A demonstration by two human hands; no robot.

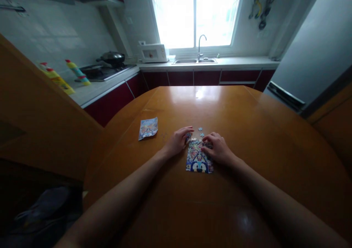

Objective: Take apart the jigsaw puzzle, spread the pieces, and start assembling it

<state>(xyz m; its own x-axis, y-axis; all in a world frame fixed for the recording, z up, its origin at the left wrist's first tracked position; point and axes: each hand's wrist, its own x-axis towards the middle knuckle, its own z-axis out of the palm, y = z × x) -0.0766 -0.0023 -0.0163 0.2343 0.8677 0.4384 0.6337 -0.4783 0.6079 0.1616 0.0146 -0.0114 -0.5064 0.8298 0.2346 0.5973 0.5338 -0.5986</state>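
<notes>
A printed packet [147,128] lies on the table [247,112]; a pan [112,58] tops the stove [106,72].

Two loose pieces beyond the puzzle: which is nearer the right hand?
The lower loose piece, close by the right hand; the other piece lies farther toward the window.

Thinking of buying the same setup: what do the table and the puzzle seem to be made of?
Table: wood or wood veneer, orange-brown, with a glossy varnish; it mirrors the window light. Puzzle: probably printed cardboard, thin and flat with a colourful picture; too small to be sure.
</notes>
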